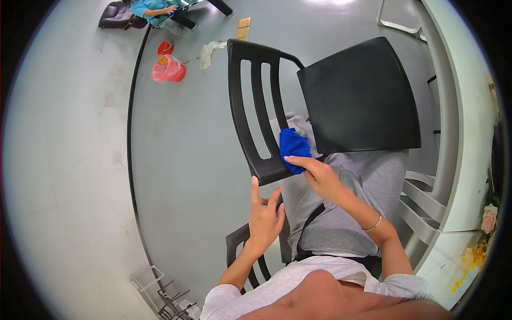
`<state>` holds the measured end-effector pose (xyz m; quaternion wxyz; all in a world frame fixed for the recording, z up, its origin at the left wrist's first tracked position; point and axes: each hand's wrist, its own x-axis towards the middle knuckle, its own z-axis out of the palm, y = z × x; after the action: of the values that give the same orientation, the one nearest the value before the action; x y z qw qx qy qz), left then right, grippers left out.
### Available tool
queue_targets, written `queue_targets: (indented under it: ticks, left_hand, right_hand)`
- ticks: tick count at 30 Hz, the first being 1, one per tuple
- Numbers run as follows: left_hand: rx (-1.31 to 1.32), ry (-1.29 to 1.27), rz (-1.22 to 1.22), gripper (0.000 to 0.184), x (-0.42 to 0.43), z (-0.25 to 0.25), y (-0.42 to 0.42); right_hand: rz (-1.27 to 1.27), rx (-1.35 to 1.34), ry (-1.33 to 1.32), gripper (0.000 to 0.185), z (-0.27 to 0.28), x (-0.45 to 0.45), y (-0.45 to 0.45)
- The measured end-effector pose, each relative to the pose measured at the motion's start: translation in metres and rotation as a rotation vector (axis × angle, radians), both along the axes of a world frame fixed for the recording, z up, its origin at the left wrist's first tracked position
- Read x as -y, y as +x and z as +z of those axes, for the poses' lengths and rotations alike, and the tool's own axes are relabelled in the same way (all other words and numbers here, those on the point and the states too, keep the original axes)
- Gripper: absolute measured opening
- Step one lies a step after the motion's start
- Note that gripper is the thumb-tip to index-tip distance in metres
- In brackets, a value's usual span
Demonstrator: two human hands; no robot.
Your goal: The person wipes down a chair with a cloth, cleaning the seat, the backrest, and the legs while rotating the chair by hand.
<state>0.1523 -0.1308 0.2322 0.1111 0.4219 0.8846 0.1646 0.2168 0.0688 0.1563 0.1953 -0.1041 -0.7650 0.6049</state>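
A black chair with a slatted backrest and a wide flat seat lies tilted across my lap. My right hand presses a crumpled blue cloth against the lower end of the backrest, thumb and fingers close together on it. At the backrest's bottom corner, my left hand touches the frame with its raised index fingertip. The other left fingers are apart and hold nothing.
Red buckets, a white plastic bag and cardboard lie on the floor ahead. Another person sits at the upper left. A white table edge with flowers runs along the right.
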Motion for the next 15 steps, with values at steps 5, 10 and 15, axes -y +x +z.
queue_targets:
  ticks: [5, 10, 15]
  left_hand:
    - [0.019, -0.007, -0.019, 0.053, -0.001, 0.001, 0.000]
    - [0.025, 0.014, -0.050, 0.053, 0.000, 0.000, -0.002]
    - [0.083, 0.027, -0.026, 0.053, 0.003, -0.004, -0.003]
  right_hand:
    - [0.066, -0.037, -0.027, 0.050, 0.012, -0.003, -0.037]
    - [-0.048, -0.179, 0.140, 0.049, -0.009, -0.008, -0.101]
    - [-0.185, -0.214, 0.270, 0.050, -0.028, -0.048, -0.180]
